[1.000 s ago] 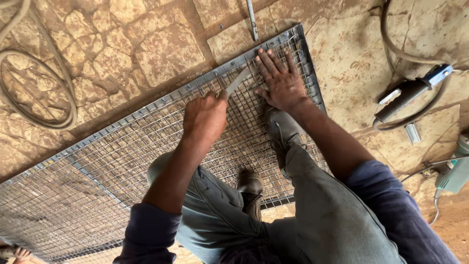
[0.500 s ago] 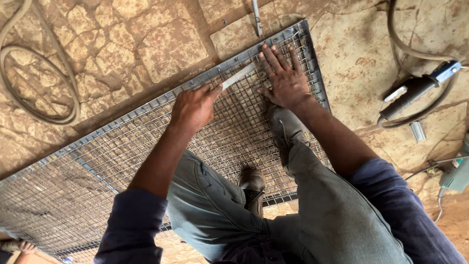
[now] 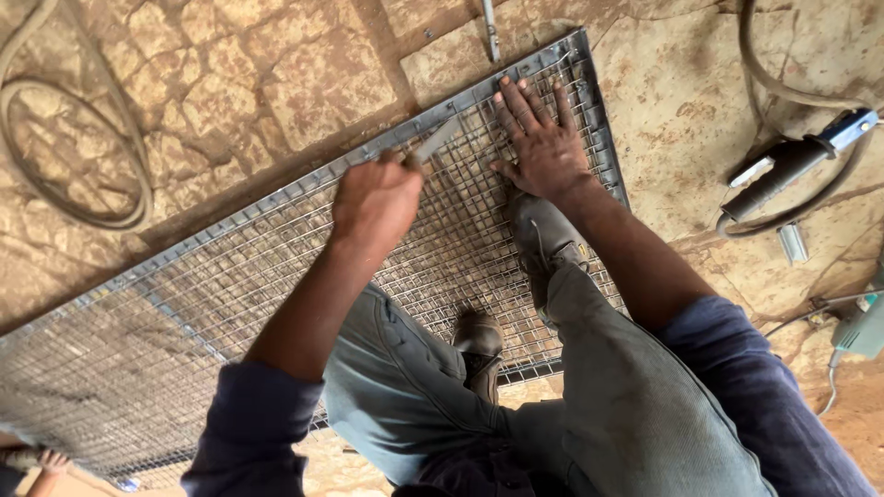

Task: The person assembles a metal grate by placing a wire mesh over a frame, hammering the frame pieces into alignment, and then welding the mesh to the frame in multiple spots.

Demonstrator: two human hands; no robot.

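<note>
A large grey wire-mesh panel in a metal frame [image 3: 166,304] lies flat on the stone floor. I squat on it, with both shoes on the mesh. My left hand [image 3: 376,198] is closed around a flat grey metal tool [image 3: 437,141], whose tip points up-right at the panel's far frame bar. My right hand [image 3: 541,147] lies flat with fingers spread on the mesh near the panel's far right corner, a short way right of the tool's tip.
A welding electrode holder [image 3: 792,166] with its thick cable lies on the floor to the right. A small metal piece [image 3: 792,242] lies below it. A coiled cable [image 3: 83,147] sits at the left. A thin rod [image 3: 490,29] lies beyond the panel. A pale green tool [image 3: 861,327] is at the right edge.
My left hand with the tool has slid left and toward the frame bar along the panel. My right hand has stayed pressed on the mesh.
</note>
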